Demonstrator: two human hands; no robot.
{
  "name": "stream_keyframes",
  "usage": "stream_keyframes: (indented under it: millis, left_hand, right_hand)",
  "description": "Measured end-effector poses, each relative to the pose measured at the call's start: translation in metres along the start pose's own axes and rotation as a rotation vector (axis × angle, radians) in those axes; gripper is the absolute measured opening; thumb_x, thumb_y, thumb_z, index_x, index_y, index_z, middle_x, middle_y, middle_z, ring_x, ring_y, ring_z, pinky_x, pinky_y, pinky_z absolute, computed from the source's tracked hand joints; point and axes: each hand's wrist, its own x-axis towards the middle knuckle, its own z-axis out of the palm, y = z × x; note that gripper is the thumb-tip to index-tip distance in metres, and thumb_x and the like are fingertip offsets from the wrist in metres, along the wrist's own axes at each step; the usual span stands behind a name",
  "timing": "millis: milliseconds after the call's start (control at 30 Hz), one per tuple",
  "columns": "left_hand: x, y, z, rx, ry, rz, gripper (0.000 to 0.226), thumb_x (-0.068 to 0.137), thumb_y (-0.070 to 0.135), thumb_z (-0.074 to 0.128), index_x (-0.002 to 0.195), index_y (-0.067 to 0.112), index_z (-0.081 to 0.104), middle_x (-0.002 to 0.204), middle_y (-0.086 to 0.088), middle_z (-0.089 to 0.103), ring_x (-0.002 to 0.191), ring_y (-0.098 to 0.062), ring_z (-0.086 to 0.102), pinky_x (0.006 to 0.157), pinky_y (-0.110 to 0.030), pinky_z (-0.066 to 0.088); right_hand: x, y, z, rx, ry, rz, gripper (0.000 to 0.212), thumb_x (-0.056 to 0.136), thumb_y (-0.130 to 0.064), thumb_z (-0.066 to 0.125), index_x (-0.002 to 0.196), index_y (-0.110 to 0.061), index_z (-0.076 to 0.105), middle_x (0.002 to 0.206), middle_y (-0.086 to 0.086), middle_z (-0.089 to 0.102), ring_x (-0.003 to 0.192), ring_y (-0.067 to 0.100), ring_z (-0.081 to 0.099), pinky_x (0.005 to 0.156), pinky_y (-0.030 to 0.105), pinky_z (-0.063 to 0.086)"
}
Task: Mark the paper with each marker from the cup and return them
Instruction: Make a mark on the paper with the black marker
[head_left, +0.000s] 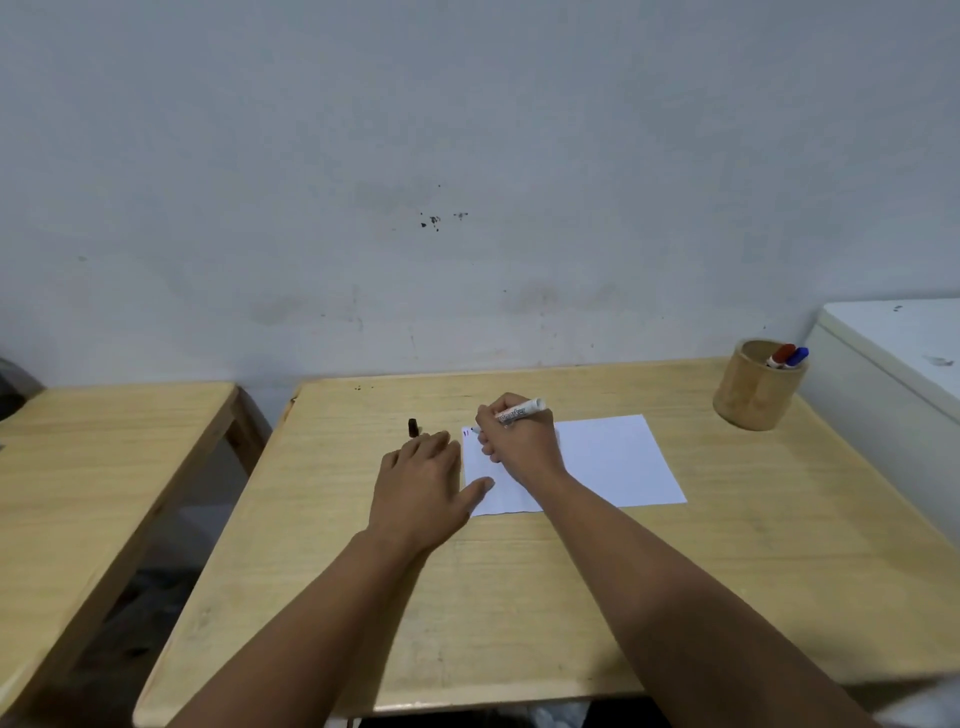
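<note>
A white sheet of paper (613, 457) lies on the wooden table (519, 597). My right hand (519, 441) grips a white marker (519, 411), its tip touching the paper's far left corner beside small red and blue marks (466, 432). My left hand (423, 483) rests flat, fingers spread, thumb on the paper's left edge. A black marker cap (413, 427) stands on the table just beyond the left fingertips. A wooden cup (756, 384) at the far right holds a red-capped marker (782, 355) and a blue-capped marker (797, 357).
A second wooden table (93, 467) stands to the left across a gap. A white cabinet (893, 374) adjoins the table's right side behind the cup. A grey wall runs along the back.
</note>
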Motion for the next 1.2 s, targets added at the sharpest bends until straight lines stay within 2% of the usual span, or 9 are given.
stream_keyframes:
  millis: [133, 267, 667, 833, 933, 1000, 1100, 1133, 1200]
  left_hand:
    - [-0.007, -0.005, -0.002, -0.008, -0.101, 0.030, 0.084, 0.091, 0.076, 0.031, 0.155, 0.024, 0.039, 0.167, 0.001, 0.030, 0.157, -0.021, 0.020, 0.125, -0.044, 0.018]
    - [-0.009, -0.008, -0.003, 0.010, -0.188, 0.034, 0.091, 0.091, 0.079, 0.023, 0.163, 0.022, 0.021, 0.172, 0.003, 0.012, 0.159, -0.017, 0.003, 0.128, -0.048, 0.005]
    - [-0.010, -0.009, -0.002, -0.005, -0.190, 0.026, 0.091, 0.091, 0.079, 0.022, 0.163, 0.024, 0.020, 0.172, 0.004, 0.010, 0.159, -0.014, 0.000, 0.128, -0.048, 0.001]
    - [-0.010, -0.009, -0.004, -0.016, -0.198, 0.020, 0.090, 0.091, 0.079, 0.025, 0.163, 0.024, 0.019, 0.172, 0.005, 0.010, 0.159, -0.014, -0.001, 0.128, -0.047, 0.000]
    - [-0.009, -0.009, -0.004, -0.026, -0.203, 0.018, 0.092, 0.091, 0.080, 0.025, 0.163, 0.024, 0.020, 0.172, 0.004, 0.010, 0.159, -0.014, -0.001, 0.128, -0.047, 0.000]
    - [-0.008, -0.008, -0.005, -0.027, -0.211, 0.010, 0.093, 0.090, 0.080, 0.026, 0.163, 0.023, 0.020, 0.173, 0.004, 0.009, 0.159, -0.014, -0.001, 0.128, -0.048, 0.000]
    - [-0.008, -0.007, -0.010, -0.036, -0.195, 0.013, 0.090, 0.088, 0.081, 0.031, 0.159, 0.025, 0.031, 0.170, 0.005, 0.020, 0.158, -0.016, 0.010, 0.127, -0.048, 0.008]
    - [-0.008, -0.007, -0.011, -0.061, -0.152, 0.010, 0.086, 0.086, 0.081, 0.036, 0.153, 0.027, 0.041, 0.166, 0.005, 0.032, 0.155, -0.017, 0.023, 0.125, -0.049, 0.018]
    - [-0.004, -0.007, -0.015, -0.139, 0.024, -0.032, 0.074, 0.083, 0.080, 0.049, 0.137, 0.030, 0.057, 0.143, 0.008, 0.055, 0.134, -0.019, 0.048, 0.109, -0.046, 0.040]
  right_hand:
    - [0.001, 0.002, 0.001, -0.041, -0.010, -0.037, 0.025, 0.089, -0.030, 0.072, 0.069, -0.016, 0.067, 0.073, 0.013, 0.078, 0.057, 0.014, 0.071, 0.059, 0.029, 0.057]
    - [0.003, 0.004, 0.002, -0.059, -0.018, -0.055, 0.027, 0.090, -0.033, 0.072, 0.066, -0.021, 0.065, 0.068, 0.005, 0.076, 0.059, 0.013, 0.071, 0.061, 0.030, 0.057]
    - [0.006, 0.006, 0.005, -0.167, -0.036, -0.093, 0.026, 0.087, -0.040, 0.072, 0.065, -0.026, 0.067, 0.066, 0.000, 0.074, 0.060, 0.014, 0.072, 0.066, 0.037, 0.060]
    - [0.005, 0.003, 0.005, -0.165, -0.030, -0.060, 0.024, 0.080, -0.038, 0.069, 0.061, -0.026, 0.065, 0.069, 0.007, 0.077, 0.066, 0.029, 0.076, 0.071, 0.051, 0.065]
    - [0.002, -0.002, 0.003, 0.016, -0.011, -0.054, 0.025, 0.092, -0.034, 0.074, 0.076, -0.015, 0.068, 0.073, 0.010, 0.074, 0.061, 0.019, 0.068, 0.061, 0.038, 0.060]
    - [0.002, -0.012, 0.001, 0.093, 0.049, -0.086, 0.027, 0.097, -0.037, 0.076, 0.083, -0.017, 0.065, 0.068, 0.005, 0.067, 0.054, 0.012, 0.060, 0.050, 0.028, 0.050]
    - [0.006, -0.036, -0.009, 0.160, 0.103, -0.116, 0.028, 0.094, -0.040, 0.080, 0.083, -0.020, 0.065, 0.064, -0.001, 0.063, 0.051, 0.010, 0.054, 0.046, 0.024, 0.041]
    - [0.007, -0.043, -0.012, 0.195, 0.089, -0.089, 0.028, 0.094, -0.044, 0.079, 0.086, -0.019, 0.070, 0.069, 0.000, 0.068, 0.054, 0.012, 0.055, 0.048, 0.025, 0.043]
    - [0.010, -0.057, -0.023, 0.296, 0.036, 0.003, 0.041, 0.099, -0.056, 0.067, 0.099, -0.017, 0.080, 0.078, 0.002, 0.075, 0.052, 0.012, 0.055, 0.048, 0.025, 0.043]
